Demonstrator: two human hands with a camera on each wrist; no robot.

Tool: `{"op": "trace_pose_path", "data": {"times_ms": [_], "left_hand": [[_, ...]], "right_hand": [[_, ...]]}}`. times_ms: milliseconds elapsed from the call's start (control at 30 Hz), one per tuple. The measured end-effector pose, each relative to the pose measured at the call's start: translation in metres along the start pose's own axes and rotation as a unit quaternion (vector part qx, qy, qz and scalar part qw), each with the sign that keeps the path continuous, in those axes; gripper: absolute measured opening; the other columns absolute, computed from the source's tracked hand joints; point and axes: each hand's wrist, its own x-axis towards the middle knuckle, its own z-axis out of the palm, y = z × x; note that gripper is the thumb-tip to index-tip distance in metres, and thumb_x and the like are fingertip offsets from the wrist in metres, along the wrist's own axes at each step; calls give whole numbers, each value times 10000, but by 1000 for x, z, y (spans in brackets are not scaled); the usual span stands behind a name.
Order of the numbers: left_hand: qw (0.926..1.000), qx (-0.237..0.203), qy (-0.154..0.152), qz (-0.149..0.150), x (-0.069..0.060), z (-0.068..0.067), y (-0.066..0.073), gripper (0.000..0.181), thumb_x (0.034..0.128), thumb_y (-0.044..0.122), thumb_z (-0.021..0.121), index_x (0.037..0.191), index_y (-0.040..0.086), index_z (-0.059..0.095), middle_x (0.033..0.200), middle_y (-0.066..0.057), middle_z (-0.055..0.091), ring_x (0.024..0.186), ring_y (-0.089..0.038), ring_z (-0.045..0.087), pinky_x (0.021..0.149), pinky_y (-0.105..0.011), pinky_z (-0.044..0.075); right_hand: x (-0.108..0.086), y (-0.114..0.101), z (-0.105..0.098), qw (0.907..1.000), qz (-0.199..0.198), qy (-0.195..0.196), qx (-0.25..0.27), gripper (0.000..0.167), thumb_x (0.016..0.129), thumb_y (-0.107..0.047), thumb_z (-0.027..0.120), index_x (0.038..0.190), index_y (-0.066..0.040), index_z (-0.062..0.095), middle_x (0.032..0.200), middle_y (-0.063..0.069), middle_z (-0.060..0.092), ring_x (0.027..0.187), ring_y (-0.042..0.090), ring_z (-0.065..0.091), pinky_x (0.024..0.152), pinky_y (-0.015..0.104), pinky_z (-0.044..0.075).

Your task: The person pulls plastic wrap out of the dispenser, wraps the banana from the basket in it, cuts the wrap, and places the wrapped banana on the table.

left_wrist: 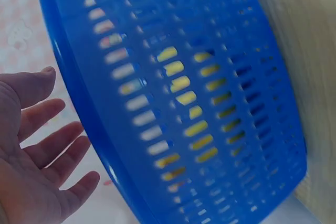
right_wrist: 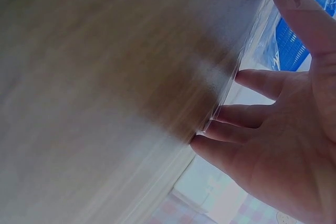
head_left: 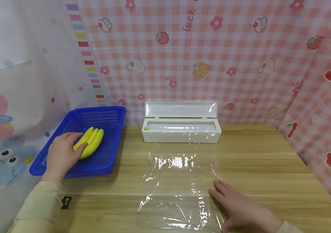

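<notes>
Hovering over the bananas [head_left: 96, 142] at the left of the scene, the left hand [head_left: 63, 152] showed in the head view with its thumb and fingers set apart, the thumb by their near side. The bananas lay inside the blue basket [head_left: 99, 170]; whether the hand bore any of their weight could not be told. A sheet of clear plastic film [head_left: 180, 191] ran from the white box [head_left: 181, 137], at the far middle under its raised lid [head_left: 181, 109], toward the near edge of the wooden table [head_left: 270, 152]. At the near right, the right hand [head_left: 239, 205] rested with spread fingers at the film's right edge.

In the left wrist view the left hand's fingers were loosely spread beside the basket's rim, with nothing visible in the palm, and yellow showed through the basket's slots.

In the right wrist view the right hand's fingertips touched down along the film's edge at the table, fingers apart; no firm pinch on the film could be made out.

The step in hand seemed to be picking up the bananas while the film lay drawn out. The next move appeared to call for closing the left thumb and fingers round them and a lift clear of the rim, the right hand keeping the film flat.
</notes>
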Motion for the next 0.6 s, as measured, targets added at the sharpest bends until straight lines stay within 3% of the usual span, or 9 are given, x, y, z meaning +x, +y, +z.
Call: {"op": "trace_pose_path", "data": {"times_ms": [233,333,600], "left_hand": [[9998,182,-22,-117,4,-4,-17,421,837,145,775,1175,-62,635,1175,-343,582,1085,-542,505,928,-695,378],[9994,177,-156,-234,6,-7,-23,458,841,156,771,1196,-82,607,1233,-376,530,1128,-567,465,973,-704,337],[9955,310,-629,-638,10,-7,-38,595,863,276,768,1292,-65,536,1341,-411,411,1135,-633,384,939,-743,315]], "right_hand": [[0,0,-1,9999,52,-75,109,1217,534,-670,813,1463,11,418,1542,326,247,1410,495,239,1054,619,351],[0,0,-1,9999,59,-83,125,1221,535,-676,806,1466,10,415,1543,327,243,1411,498,234,1051,623,352],[0,1,0,9998,77,-105,130,1205,541,-652,828,1464,5,419,1542,324,249,1409,495,240,1043,619,368]]}}
